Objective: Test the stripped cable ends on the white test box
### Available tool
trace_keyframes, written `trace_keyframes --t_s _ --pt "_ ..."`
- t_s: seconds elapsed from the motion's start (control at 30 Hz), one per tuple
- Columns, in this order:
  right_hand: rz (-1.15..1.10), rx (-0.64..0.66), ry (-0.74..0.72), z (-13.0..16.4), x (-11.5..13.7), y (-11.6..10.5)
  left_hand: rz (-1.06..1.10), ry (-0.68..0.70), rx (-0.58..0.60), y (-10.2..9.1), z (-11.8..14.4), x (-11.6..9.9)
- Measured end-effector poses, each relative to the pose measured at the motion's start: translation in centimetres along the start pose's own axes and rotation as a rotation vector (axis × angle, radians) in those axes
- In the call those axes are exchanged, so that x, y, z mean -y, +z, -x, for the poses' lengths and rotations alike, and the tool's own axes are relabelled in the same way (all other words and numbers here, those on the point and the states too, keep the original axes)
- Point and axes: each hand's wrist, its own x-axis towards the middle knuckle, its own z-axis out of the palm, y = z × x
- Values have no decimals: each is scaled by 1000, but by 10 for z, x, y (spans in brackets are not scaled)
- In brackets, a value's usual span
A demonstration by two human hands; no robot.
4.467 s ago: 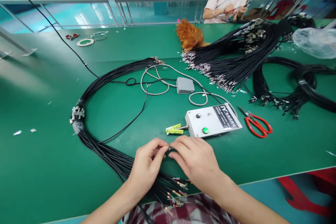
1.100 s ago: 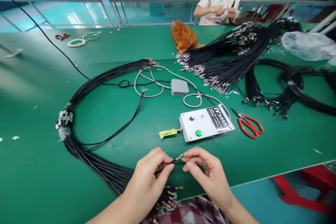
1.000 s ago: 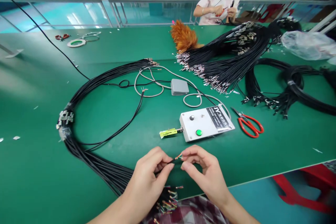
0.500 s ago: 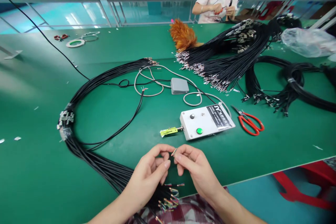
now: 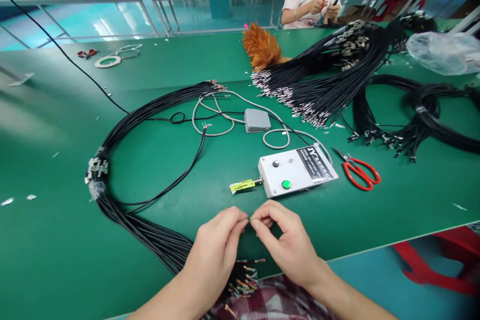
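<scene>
My left hand (image 5: 222,245) and my right hand (image 5: 284,237) are closed in pinches, fingertips almost meeting in front of the box. Between them shows the tiny tip of a wire (image 5: 249,220); the fingers hide the rest. Beneath my left wrist runs a bundle of black cables (image 5: 150,240), whose stripped ends with coloured wires (image 5: 245,280) spread out over my lap. Just beyond my hands lies a white control box (image 5: 279,175) with a green button, a knob and a yellow-green clip-like tip (image 5: 243,186) on its left side.
Red-handled scissors (image 5: 360,174) lie right of the box. A grey pedal-like block (image 5: 257,120) with a looped cord is behind it. Large black cable bundles (image 5: 318,80) and an orange fluffy duster (image 5: 260,46) lie farther back. A co-worker (image 5: 305,2) holds red-handled cutters across the table.
Both hands have tightened into closer pinches, and the left fingers have straightened. Less of the pale wire shows between them. The co-worker's hands have risen slightly, and the view has shifted a little.
</scene>
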Motion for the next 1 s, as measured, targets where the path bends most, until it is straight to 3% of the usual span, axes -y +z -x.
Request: trace_keyframes --t_s 0.1,0.23,0.37,0.53,0.67,0.83,1.0 --pt "114 5 -75 -1 -5 -3 -124 118 -61 1 -1 4" --pt "511 17 -196 -2 -4 -8 -124 105 -129 4 -6 10" --pt "840 30 -343 -6 6 -6 -137 143 -111 3 -8 11" --pt "833 116 -581 -20 7 -6 -99 243 -18 -7 -6 16" --pt "832 139 -758 -33 3 -14 23 143 -3 -15 -9 20" --pt "1006 46 -590 -51 2 -16 165 -106 -144 -25 -19 22" --pt "1183 124 -502 -63 -2 -11 235 -213 -174 -30 -31 26"
